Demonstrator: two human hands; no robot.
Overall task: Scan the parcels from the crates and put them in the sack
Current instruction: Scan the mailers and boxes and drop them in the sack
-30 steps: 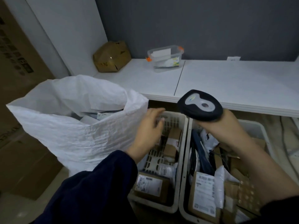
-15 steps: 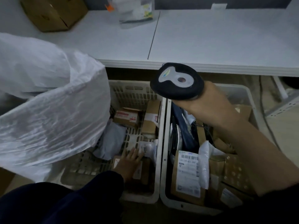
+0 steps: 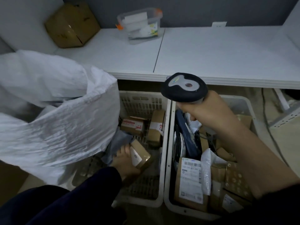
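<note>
Fingers (image 3: 122, 151) of my left hand (image 3: 125, 163) grip a small brown parcel (image 3: 140, 153) in the left crate (image 3: 139, 101); at two o'clock, my right hand (image 3: 209, 111) clasps the scanner (image 3: 184, 88).

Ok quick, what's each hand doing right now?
Left hand: gripping a parcel in the left crate.
Right hand: gripping the scanner.

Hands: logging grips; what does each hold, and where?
Left hand grips a brown parcel by its left side; right hand grips the scanner by its handle.
</note>
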